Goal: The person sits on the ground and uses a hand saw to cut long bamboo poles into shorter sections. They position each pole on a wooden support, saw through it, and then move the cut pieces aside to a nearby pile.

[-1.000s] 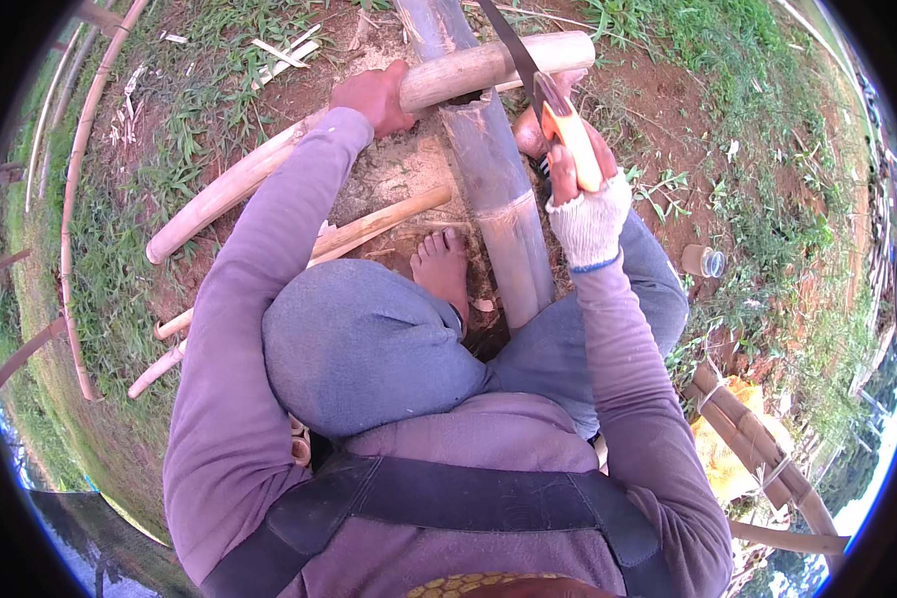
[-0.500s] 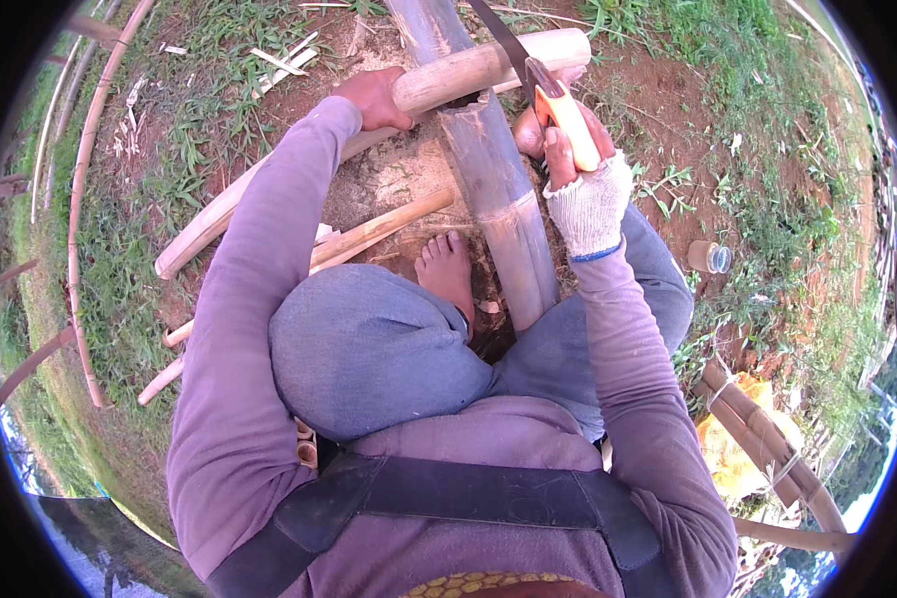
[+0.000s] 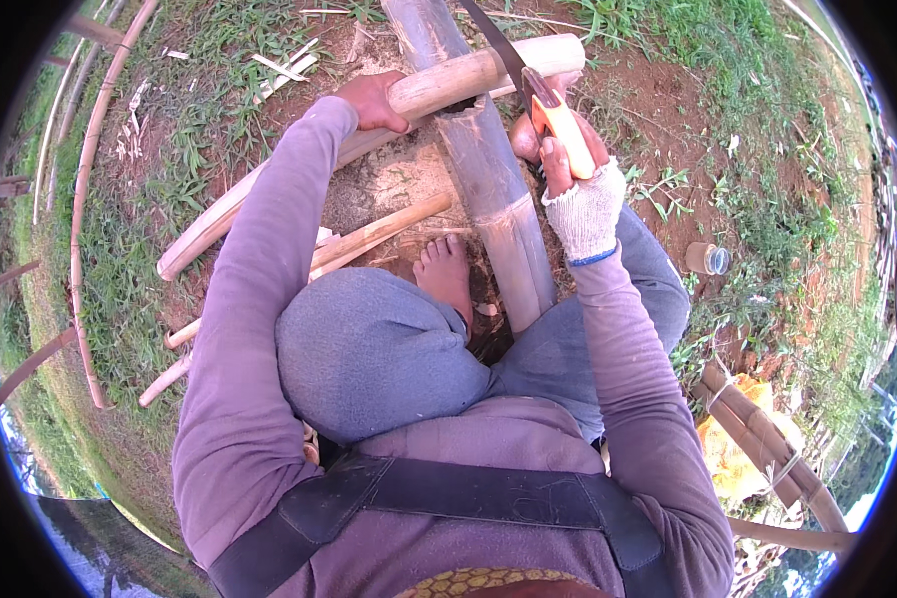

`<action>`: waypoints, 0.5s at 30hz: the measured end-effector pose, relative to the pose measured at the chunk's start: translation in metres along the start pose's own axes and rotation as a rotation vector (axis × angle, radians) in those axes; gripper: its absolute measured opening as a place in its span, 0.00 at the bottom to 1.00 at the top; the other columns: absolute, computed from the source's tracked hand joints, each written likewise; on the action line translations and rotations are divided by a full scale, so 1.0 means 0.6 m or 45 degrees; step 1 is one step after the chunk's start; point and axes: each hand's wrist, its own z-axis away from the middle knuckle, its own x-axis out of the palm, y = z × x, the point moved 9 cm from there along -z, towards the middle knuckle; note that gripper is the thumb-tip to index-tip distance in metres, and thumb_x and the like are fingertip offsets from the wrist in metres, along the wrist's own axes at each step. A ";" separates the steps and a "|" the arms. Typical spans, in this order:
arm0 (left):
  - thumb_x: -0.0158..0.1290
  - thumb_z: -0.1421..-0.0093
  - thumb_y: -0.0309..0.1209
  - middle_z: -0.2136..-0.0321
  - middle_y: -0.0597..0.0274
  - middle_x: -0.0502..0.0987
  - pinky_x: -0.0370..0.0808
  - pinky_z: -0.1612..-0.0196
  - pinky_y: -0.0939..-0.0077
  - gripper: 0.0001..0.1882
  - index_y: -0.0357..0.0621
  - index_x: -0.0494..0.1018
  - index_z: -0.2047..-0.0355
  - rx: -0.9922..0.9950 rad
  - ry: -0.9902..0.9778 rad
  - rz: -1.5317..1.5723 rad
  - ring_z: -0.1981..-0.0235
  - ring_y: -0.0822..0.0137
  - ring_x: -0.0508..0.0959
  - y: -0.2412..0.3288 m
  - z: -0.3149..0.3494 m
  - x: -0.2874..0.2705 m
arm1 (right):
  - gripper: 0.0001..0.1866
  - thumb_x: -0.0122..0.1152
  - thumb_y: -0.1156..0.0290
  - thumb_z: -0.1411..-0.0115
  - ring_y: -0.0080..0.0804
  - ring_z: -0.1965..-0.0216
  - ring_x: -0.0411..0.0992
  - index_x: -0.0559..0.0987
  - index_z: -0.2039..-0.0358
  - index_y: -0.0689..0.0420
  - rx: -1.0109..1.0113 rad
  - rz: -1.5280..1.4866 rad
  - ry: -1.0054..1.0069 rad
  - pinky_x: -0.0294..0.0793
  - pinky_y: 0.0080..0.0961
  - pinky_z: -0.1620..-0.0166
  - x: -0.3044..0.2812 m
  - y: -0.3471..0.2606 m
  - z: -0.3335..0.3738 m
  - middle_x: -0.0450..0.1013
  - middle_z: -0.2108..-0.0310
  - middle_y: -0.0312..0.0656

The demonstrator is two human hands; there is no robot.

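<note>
A pale, peeled wooden pole [image 3: 444,84] lies slantwise across a thick grey bamboo stem [image 3: 503,204], over a notch in it. My left hand [image 3: 373,100] is closed round the pole, left of the stem. In my right hand [image 3: 573,149], which wears a white fingerless knit glove, is the orange-yellow handle [image 3: 565,130] of a handsaw. Its dark blade [image 3: 495,38] crosses the pole near the right end and points up and away. Whether the teeth sit inside a cut is hard to see. My bare left foot [image 3: 444,271] rests beside the bamboo.
More peeled poles [image 3: 379,234] lie to the left, under and behind my left arm. Sawdust covers the soil by the stem. A small clear jar [image 3: 708,258] sits on the right. Tied bamboo poles [image 3: 757,429] and a yellow sack [image 3: 733,463] are at lower right.
My right hand and the saw have drawn slightly back toward me. The pole's right end appears a little farther left, while my left hand keeps its hold.
</note>
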 end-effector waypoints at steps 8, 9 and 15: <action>0.72 0.44 0.54 0.49 0.46 0.81 0.81 0.45 0.46 0.41 0.52 0.67 0.37 -0.149 0.444 -0.391 0.49 0.44 0.85 0.074 0.051 0.013 | 0.19 0.67 0.72 0.30 0.30 0.59 0.83 0.80 0.42 0.66 0.175 -0.052 -0.077 0.81 0.30 0.53 -0.012 -0.020 0.007 0.84 0.58 0.48; 0.72 0.44 0.53 0.51 0.46 0.83 0.81 0.45 0.47 0.40 0.53 0.67 0.38 -0.159 0.400 -0.338 0.50 0.44 0.86 0.076 0.052 0.008 | 0.20 0.67 0.72 0.31 0.31 0.58 0.83 0.79 0.41 0.66 0.098 -0.088 -0.058 0.82 0.31 0.53 -0.036 -0.036 0.031 0.84 0.57 0.50; 0.73 0.49 0.52 0.54 0.41 0.85 0.81 0.47 0.50 0.42 0.55 0.69 0.37 -0.018 0.181 -0.232 0.52 0.40 0.85 0.018 0.005 0.010 | 0.26 0.64 0.69 0.29 0.41 0.43 0.80 0.73 0.36 0.71 0.081 -0.100 -0.121 0.81 0.34 0.41 -0.155 -0.025 0.193 0.78 0.41 0.57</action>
